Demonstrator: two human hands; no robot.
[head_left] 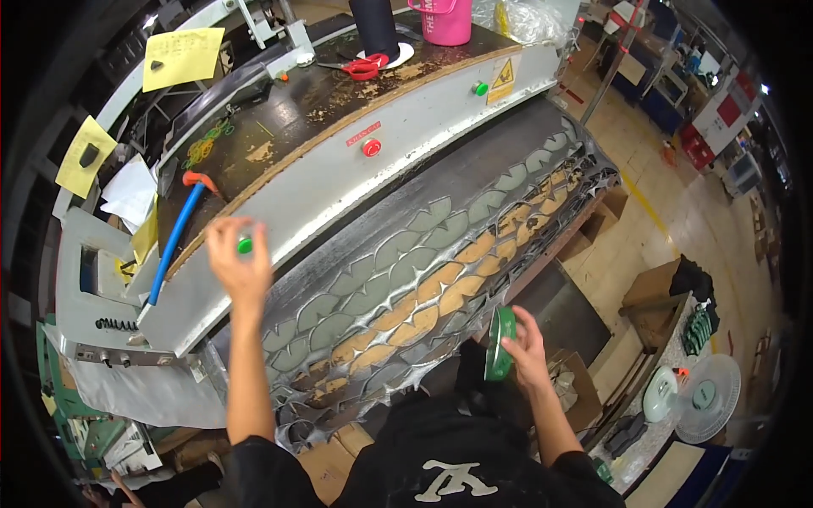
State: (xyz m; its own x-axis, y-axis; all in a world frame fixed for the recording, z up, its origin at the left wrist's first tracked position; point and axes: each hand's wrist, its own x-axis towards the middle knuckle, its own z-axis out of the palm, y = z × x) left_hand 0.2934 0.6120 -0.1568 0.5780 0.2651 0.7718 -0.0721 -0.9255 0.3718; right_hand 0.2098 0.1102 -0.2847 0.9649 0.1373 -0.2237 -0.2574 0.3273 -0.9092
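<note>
My left hand (pixel 240 264) is raised at the front of the grey press beam (pixel 313 173), its thumb and fingers apart around a green push button (pixel 245 245). Whether a fingertip touches the button I cannot tell. Low at the right, my right hand (pixel 528 351) grips a green, narrow oval cutting die (pixel 500 343) by its side, held upright near the bed's front edge. Between the hands lies a dark sheet (pixel 373 245) with rows of curved, leaf-like cuts. Grey-green pieces (pixel 356 275) fill the rear rows; tan board (pixel 423 309) shows through the front ones.
A red stop button (pixel 371 147) and another green button (pixel 480 88) sit on the beam. On top are a blue-handled hammer (pixel 178 241), red scissors (pixel 364 68) and a pink bucket (pixel 445 23). At the right, a speckled table (pixel 648 444) bears a clear round lid (pixel 708 396).
</note>
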